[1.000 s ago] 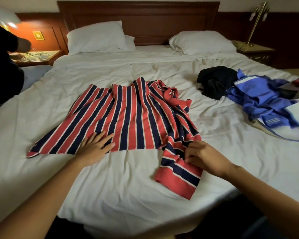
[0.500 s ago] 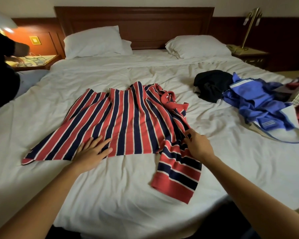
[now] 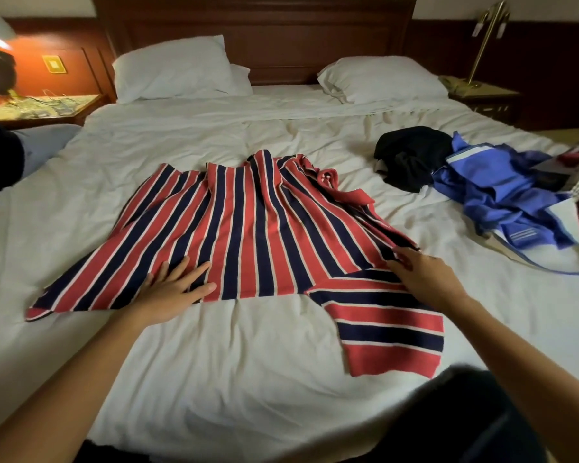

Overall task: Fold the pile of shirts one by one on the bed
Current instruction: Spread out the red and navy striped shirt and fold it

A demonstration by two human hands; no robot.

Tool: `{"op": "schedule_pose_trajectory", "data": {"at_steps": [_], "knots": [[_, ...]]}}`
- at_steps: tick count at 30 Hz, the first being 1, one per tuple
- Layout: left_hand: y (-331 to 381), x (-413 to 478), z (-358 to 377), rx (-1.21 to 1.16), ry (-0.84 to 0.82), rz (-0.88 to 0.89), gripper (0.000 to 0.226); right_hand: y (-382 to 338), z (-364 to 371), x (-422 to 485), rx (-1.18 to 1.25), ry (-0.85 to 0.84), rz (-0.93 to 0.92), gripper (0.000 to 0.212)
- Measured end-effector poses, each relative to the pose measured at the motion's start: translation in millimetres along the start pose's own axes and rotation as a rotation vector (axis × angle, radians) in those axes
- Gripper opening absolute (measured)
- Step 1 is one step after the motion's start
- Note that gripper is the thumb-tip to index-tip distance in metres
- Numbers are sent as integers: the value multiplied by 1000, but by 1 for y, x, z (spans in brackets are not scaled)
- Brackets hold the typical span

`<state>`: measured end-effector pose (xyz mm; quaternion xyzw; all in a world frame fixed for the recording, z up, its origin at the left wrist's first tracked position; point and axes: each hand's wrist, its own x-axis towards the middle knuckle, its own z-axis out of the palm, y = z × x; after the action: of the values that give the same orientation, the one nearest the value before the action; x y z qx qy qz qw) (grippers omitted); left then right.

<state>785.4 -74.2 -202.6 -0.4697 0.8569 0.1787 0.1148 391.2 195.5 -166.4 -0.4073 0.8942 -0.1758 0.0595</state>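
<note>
The striped shirt [image 3: 248, 235] lies spread mid-bed [image 3: 248, 362]: the left hand [image 3: 174, 289] presses its hem with straight fingers [image 3: 188, 272], the right hand [image 3: 425, 279] meets the sleeve [image 3: 388, 329] seam, grip unclear, so fold that sleeve inward smoothly, hem pinned.

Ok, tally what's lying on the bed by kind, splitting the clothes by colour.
White pillows: 3
Red-and-navy striped shirt: 1
Black garment: 1
Blue garment: 1
Total: 6. The other clothes at the right edge are cut off and tangled, so they are not counted.
</note>
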Motion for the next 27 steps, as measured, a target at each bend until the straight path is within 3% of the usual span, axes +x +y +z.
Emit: {"op": "schedule_pose_trajectory", "data": {"at_steps": [5,9,11,14,18,22,24,27], "knots": [[6,5,-15,-41,-103,-59,78,-5,-1,4,-39,-85,81,37],[18,19,-31,-4,-89,-154,90,-1,-31,29,-307,-199,165,42],[36,35,-36,23,15,-154,90,-8,-37,51,-324,-114,133,56],[68,71,-36,28,113,-15,86,-30,-23,93,-185,69,-39,66],[92,126,-26,-41,144,30,76,-60,10,160,-163,126,-174,75],[92,174,-20,21,267,21,74,-75,36,213,-234,28,-295,60],[85,190,-19,43,311,22,77,-66,43,228,-254,64,-305,44],[76,206,-15,35,356,26,77,-23,34,244,31,260,-53,33]]}}
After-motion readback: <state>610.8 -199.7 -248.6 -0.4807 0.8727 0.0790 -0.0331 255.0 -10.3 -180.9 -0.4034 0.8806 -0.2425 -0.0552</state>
